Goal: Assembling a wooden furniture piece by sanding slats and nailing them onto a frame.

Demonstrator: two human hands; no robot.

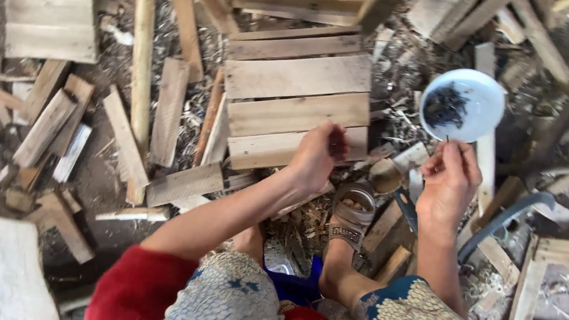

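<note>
- Your left hand (pixel 315 157) rests on the near edge of the slatted wooden panel (pixel 297 96), fingers curled together on that edge.
- Your right hand (pixel 448 185) is just right of the panel, fingers pinched on a small nail (pixel 447 138).
- The white bowl (pixel 462 104) of dark nails sits right of the panel, just beyond your right hand.

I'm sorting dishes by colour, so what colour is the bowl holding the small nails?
White, with a faint bluish tint: the bowl shows best in the head view, above the right hand.
</note>
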